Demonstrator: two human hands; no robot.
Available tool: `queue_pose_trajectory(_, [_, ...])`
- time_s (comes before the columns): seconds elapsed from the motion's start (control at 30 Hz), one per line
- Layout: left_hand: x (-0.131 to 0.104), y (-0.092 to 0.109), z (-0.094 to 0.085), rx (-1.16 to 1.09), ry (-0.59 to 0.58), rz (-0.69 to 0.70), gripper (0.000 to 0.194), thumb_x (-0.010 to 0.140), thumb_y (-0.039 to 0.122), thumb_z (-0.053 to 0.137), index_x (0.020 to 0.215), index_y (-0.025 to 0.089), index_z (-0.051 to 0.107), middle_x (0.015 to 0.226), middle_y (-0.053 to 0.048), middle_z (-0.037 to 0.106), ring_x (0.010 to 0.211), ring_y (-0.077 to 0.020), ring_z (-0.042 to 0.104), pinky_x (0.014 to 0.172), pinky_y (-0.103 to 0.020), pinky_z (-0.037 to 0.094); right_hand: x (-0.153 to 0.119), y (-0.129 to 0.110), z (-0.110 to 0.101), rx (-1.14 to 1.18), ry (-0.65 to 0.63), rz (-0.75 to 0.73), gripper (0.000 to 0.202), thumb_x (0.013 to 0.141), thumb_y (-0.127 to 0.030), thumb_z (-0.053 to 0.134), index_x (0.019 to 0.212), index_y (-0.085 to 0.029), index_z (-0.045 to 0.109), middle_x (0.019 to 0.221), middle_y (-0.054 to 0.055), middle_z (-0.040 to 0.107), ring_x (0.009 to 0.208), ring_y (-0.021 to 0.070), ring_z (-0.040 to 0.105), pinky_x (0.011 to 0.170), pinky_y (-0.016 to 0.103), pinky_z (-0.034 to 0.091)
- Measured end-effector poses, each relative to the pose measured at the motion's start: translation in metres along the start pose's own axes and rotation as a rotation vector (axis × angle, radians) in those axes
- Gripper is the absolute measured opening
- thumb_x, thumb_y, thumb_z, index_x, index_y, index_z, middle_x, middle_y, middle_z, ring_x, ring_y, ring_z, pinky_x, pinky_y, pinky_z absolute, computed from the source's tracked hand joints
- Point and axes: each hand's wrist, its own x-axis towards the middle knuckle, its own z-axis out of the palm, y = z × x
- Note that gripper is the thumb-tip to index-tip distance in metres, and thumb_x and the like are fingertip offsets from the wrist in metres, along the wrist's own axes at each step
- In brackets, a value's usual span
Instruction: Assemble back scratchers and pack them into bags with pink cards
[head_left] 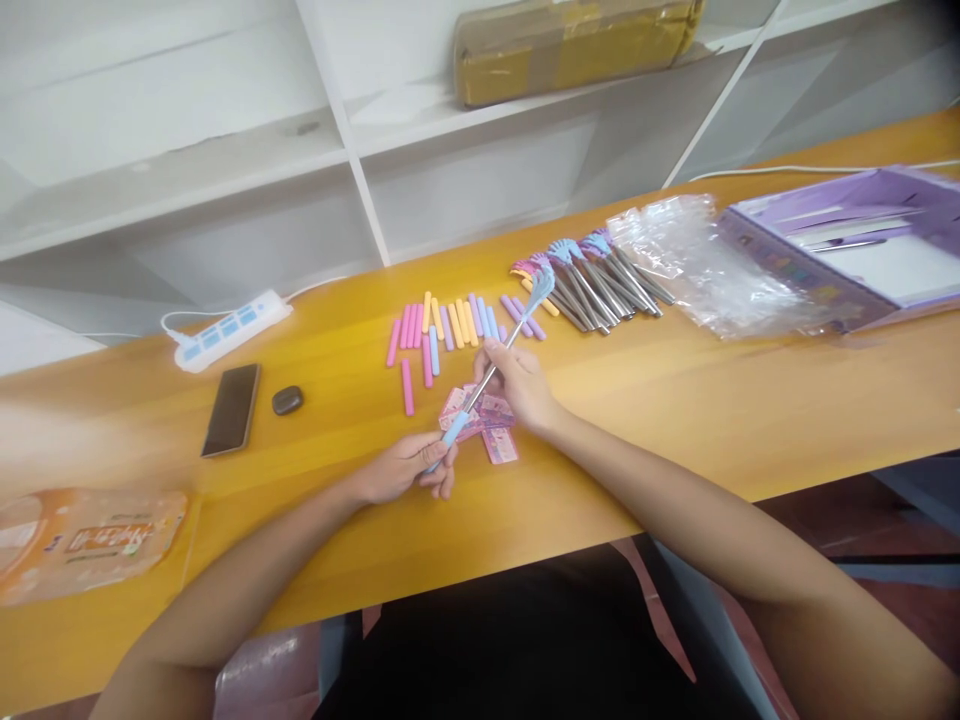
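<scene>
A back scratcher with a light blue claw head, metal rod and blue handle slants up to the right. My left hand is closed round its blue handle. Higher up, my right hand pinches the metal rod. Pink printed cards lie on the table beneath the rod. Beyond my hands are several coloured tubes in pink, yellow, purple and blue. Several more metal rods with coloured claw heads are piled to the right of the tubes.
Clear plastic bags and an open purple box are at the right of the table. At the left are a power strip, a phone, a black case and an orange package. White shelves stand behind.
</scene>
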Motion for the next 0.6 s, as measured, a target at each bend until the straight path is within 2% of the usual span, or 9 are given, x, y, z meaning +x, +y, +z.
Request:
queue_pose_trajectory(0.23, [0.000, 0.000, 0.001, -0.007, -0.008, 0.011, 0.046, 0.110, 0.062, 0.048, 0.093, 0.020, 0.053, 0.062, 0.006, 0.048, 0.064, -0.0162, 0.062, 0.067, -0.030, 0.048, -0.006, 0.006, 0.007, 0.057, -0.046, 0.020, 0.075, 0.091, -0.089, 0.055, 0.065, -0.020, 0.063, 0.049, -0.005, 0.033, 0.047, 0.0096, 0.028, 0.049, 0.027, 0.023])
queue_pose_trajectory(0.47, [0.000, -0.001, 0.002, -0.013, -0.010, 0.007, 0.048, 0.109, 0.065, 0.047, 0.094, 0.020, 0.053, 0.061, 0.006, 0.048, 0.063, -0.0160, 0.059, 0.067, -0.030, 0.049, -0.015, 0.007, 0.016, 0.054, -0.092, 0.033, 0.074, 0.091, -0.089, 0.053, 0.066, -0.020, 0.062, 0.050, -0.005, 0.034, 0.049, 0.0100, 0.030, 0.049, 0.028, 0.022])
queue_pose_trajectory(0.6, [0.001, 0.001, 0.003, -0.012, 0.005, 0.009, 0.049, 0.108, 0.067, 0.049, 0.092, 0.020, 0.053, 0.060, 0.008, 0.041, 0.066, -0.0175, 0.062, 0.066, -0.030, 0.049, -0.018, 0.008, 0.020, 0.063, -0.118, 0.031, 0.074, 0.093, -0.089, 0.052, 0.065, -0.020, 0.061, 0.049, -0.005, 0.033, 0.050, 0.0108, 0.032, 0.050, 0.028, 0.025])
